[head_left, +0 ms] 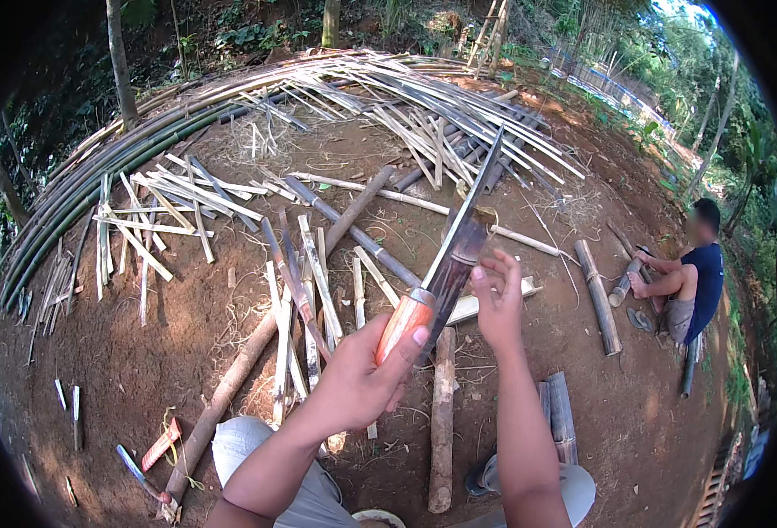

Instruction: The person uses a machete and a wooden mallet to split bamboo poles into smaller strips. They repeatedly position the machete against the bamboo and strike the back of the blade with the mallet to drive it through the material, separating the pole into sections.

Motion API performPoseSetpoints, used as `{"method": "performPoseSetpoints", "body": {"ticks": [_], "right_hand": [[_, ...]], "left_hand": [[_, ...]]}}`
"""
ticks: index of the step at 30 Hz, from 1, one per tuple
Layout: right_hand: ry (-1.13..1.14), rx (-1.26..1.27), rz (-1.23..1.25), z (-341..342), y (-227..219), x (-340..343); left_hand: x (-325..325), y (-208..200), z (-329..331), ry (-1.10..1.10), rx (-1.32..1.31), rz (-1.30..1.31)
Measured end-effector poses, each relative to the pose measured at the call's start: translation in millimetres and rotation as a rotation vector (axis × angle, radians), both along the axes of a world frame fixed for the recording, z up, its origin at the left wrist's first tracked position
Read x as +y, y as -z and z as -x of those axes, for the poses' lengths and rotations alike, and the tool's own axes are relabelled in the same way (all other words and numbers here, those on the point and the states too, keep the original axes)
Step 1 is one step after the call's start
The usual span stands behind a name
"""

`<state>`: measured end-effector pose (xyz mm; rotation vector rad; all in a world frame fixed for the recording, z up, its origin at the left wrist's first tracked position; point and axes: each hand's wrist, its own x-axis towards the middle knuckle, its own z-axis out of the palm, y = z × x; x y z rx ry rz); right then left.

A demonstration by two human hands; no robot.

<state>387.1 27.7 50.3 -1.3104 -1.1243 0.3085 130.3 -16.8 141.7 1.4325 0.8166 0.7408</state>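
My left hand (360, 374) is closed around the orange-brown wooden handle (408, 322) of a machete. Its long straight blade (471, 207) points up and away, slanting right. Behind the blade, a dark split piece of bamboo (455, 271) stands on a slant. Its lower end is partly hidden by my left hand, and I cannot tell what supports it. My right hand (499, 304) is just right of that bamboo, fingers loosely bent and apart, with nothing seen in it.
Split bamboo strips (177, 198) lie in piles ahead and left. Long green poles (63, 211) curve along the back left. A log (442, 422) lies before my knees. At lower left are a red sheath (161, 444) and a blue-bladed tool (133, 466). Another person (696, 277) sits at right.
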Motion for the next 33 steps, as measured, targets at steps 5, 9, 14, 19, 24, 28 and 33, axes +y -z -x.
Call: {"method": "performPoseSetpoints", "body": {"ticks": [5,9,14,19,24,28,33], "right_hand": [[0.249,-0.09,0.689,-22.6,198.9,-87.5],[0.156,-0.019,1.501,1.9,354.9,-209.3],[0.383,-0.281,1.487,47.1,376.9,-237.8],[0.448,0.198,1.457,29.2,347.5,-218.5],[0.477,0.315,1.052,1.9,301.1,-192.3],[0.412,0.199,0.291,-21.9,178.3,-148.2],[0.55,-0.157,-0.155,-57.2,-60.7,-126.9]], "left_hand": [[0.6,-2.4,7.1,0.015,0.0,0.015],[-5.1,-4.4,0.5,0.06,0.003,0.036],[-3.4,-6.2,2.1,0.08,-0.07,0.083],[-5.0,-3.2,2.4,0.056,-0.018,0.05],[1.7,-1.6,-2.4,0.041,-0.008,-0.079],[5.7,-1.5,-1.2,0.042,-0.013,-0.061],[5.0,-4.6,4.8,0.067,-0.044,0.05]]}}
